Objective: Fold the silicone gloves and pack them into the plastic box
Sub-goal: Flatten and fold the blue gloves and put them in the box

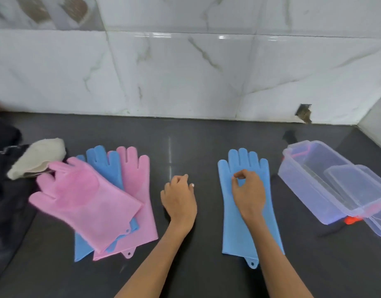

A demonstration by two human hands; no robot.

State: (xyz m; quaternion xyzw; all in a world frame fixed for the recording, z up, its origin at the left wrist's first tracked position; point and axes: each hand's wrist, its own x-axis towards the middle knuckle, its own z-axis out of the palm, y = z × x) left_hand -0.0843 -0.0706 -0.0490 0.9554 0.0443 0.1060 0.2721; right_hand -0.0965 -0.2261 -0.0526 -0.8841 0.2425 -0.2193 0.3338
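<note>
The right hand (248, 190) pinches the flat blue silicone glove (247, 203) on the table (196, 265); the left hand (179, 197), loosely curled, holds nothing.

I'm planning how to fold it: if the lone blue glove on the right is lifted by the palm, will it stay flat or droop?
The lone blue glove will probably droop: it lies thin and flat on the dark counter, like soft sheet. It looks light for its size. The matte silicone likely grips rather than slides, so the right hand, fingers curled over its palm, may drag it when pushing.
</note>
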